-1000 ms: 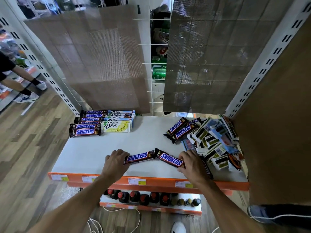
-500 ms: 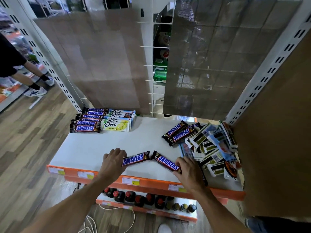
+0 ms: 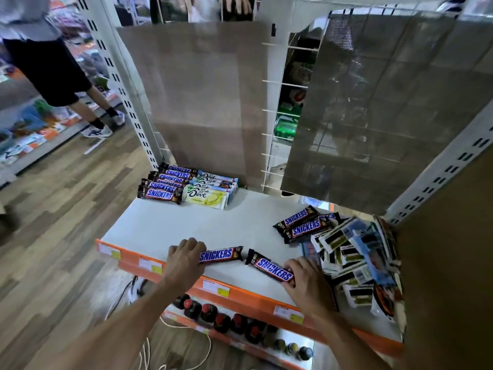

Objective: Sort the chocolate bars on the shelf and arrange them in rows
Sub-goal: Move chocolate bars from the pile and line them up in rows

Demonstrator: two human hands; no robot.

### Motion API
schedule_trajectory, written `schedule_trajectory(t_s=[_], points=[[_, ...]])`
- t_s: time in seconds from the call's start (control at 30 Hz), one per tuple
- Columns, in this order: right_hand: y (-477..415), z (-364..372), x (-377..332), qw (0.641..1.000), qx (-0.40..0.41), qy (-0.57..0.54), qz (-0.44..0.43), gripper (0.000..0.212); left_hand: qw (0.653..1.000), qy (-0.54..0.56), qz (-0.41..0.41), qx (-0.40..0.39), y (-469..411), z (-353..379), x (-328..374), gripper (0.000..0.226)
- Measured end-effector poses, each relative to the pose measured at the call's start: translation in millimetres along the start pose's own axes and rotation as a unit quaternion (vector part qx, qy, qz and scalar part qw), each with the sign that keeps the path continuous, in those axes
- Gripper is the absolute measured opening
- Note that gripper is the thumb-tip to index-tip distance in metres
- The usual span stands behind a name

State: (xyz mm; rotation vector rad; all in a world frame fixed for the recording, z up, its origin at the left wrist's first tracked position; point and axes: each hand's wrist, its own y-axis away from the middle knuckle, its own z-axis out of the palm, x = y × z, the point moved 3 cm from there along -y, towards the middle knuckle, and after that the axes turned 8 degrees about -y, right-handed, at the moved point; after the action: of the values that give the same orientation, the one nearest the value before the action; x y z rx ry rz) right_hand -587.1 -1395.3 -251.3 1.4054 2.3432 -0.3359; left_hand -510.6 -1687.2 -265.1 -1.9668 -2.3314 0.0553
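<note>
Our left hand (image 3: 185, 260) grips one Snickers (image 3: 221, 254), our right hand (image 3: 306, 279) grips another Snickers (image 3: 270, 265), both on the shelf (image 3: 186, 222)

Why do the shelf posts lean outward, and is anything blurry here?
Head view: the wide-angle lens splays the shelf uprights outward; the wooden floor at the left edge is smeared; the Snickers bar gripped by the left hand reads sharp.

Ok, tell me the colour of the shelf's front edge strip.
The strip is orange, clearest in the head view.
</note>
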Motion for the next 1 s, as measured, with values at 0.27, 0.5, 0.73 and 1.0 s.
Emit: schedule_trajectory(t_s=[0.27,0.5,0.73,1.0], points=[[-8,10,-19,0.999,0.019,-0.013,-0.023,0.04,0.999,-0.003,0.012,0.029,-13,1,-43,0.045],[-24,35,-56,0.998,0.03,-0.002,-0.06,0.041,0.998,-0.007,0.028,0.052,-27,-4,-106,0.044],[-60,74,-113,0.989,0.079,0.023,-0.122,0.043,0.995,-0.006,0.044,0.084,-48,-4,-171,0.046],[-110,106,-171,0.979,0.111,0.015,-0.171,0.036,0.99,-0.01,0.068,0.127,-67,2,-212,0.041]])
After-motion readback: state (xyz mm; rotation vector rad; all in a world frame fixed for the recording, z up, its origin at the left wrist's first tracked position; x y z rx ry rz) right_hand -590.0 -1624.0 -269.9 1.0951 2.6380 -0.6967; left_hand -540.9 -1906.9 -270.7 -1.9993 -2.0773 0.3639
